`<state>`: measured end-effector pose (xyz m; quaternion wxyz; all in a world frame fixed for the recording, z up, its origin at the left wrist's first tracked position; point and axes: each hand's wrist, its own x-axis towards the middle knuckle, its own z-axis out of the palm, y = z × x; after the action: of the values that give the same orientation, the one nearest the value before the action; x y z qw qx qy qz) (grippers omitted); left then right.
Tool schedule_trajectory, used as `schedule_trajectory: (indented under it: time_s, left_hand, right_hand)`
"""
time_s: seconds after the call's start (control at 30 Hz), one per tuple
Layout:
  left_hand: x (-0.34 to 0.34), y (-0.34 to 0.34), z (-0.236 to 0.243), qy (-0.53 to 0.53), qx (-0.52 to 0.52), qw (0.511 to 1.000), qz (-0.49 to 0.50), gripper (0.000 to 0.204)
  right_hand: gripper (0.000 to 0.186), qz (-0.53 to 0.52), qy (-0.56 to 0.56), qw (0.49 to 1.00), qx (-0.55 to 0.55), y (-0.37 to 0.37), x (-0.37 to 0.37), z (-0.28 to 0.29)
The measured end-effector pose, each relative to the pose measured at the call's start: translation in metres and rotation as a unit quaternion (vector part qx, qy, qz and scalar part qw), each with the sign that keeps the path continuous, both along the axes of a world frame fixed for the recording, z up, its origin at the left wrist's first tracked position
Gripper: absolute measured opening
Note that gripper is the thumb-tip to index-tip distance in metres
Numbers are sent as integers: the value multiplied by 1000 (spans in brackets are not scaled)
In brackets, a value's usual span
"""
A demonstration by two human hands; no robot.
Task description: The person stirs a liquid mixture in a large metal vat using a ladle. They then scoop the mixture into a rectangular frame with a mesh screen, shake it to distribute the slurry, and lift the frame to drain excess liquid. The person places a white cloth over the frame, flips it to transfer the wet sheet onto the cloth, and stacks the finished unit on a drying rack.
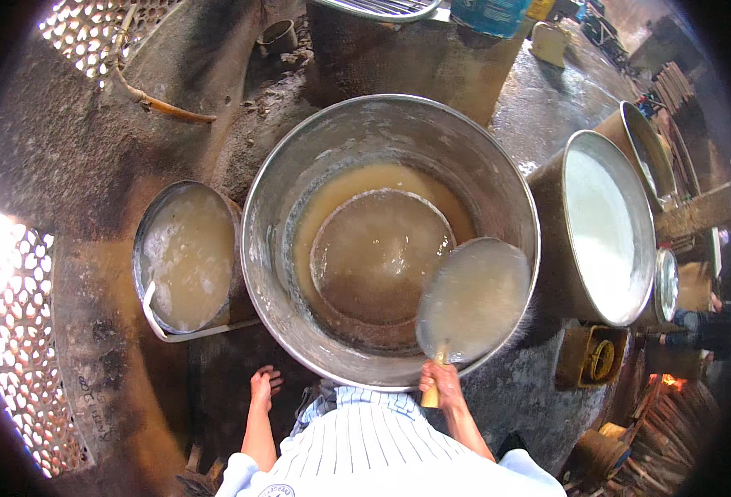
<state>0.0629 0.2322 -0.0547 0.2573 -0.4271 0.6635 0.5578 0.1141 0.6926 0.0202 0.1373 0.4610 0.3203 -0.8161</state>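
Observation:
A large metal pot in front of me holds cloudy tan liquid, with a round, submerged shape at its centre. My right hand grips the wooden handle of a wide, round metal ladle, whose bowl is tilted over the pot's right side and looks wet and blurred at its edge. My left hand is below the pot's lower left rim, fingers apart and holding nothing. A smaller metal container of murky liquid stands left of the pot, with a white bent piece at its rim.
Right of me stand a pot of white liquid, another pot behind it, firewood and flames. Part of a person shows at the far right. A concrete block is ahead; perforated walls are at left.

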Motion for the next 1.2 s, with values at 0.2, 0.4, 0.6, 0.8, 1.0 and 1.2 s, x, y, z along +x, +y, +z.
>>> schedule_trajectory:
  time_s: [0.2,0.4,0.6,0.8,1.0,1.2]
  left_hand:
    - [-5,-16,-1,13,22,999,20,32]
    - [17,-26,0,-45,-5,997,56,30]
    - [25,-5,33,-44,-34,995,82,27]
    - [44,11,63,-88,-100,983,125,24]
    - [69,27,96,-177,-148,958,170,21]
    - [56,26,99,-179,-145,958,170,23]
  right_hand:
    - [9,-133,24,991,-16,0,72,46]
    - [11,-93,15,993,68,19,17,30]
    - [11,90,-27,964,248,86,-127,-118]
    - [45,301,-90,644,697,176,-260,-255]
    - [54,465,-58,614,635,159,-263,-342]
    - [24,410,-13,869,275,113,-115,-502]
